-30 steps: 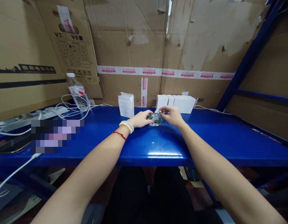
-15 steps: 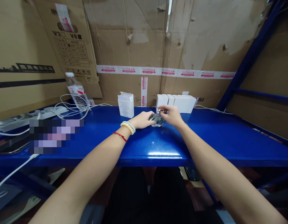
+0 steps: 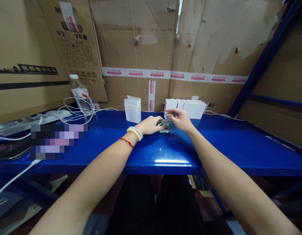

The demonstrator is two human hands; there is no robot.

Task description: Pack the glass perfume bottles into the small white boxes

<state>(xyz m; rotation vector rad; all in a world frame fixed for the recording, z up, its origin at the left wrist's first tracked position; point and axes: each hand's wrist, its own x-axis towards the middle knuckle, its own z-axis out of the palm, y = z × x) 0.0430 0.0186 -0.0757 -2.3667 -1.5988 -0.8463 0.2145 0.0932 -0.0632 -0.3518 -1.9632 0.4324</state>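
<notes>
A round, clear glass perfume bottle [image 3: 166, 126] with dark green showing inside is at the middle of the blue table. My left hand [image 3: 151, 125] grips it from the left side, its thumb and fingers closed around the glass. Above the bottle, my right hand [image 3: 179, 119] pinches the small shiny cap [image 3: 166, 115] at the neck with its fingertips. The fingers partly hide the cap, so I cannot tell whether it sits on the neck or is slightly raised. Behind my left hand stands an upright white box [image 3: 132, 110] with its top flap open.
A row of several white boxes [image 3: 193, 109] stands behind my right hand against the cardboard wall [image 3: 131, 49]. At the left are a plastic water bottle [image 3: 81, 94], a white power strip [image 3: 33, 122] and looped white cables [image 3: 74, 122]. Blue metal table [image 3: 229, 140] lies beneath.
The view has shifted very slightly. My right hand's fingers have moved a little at the cap, while my left hand keeps its grip on the perfume bottle.
</notes>
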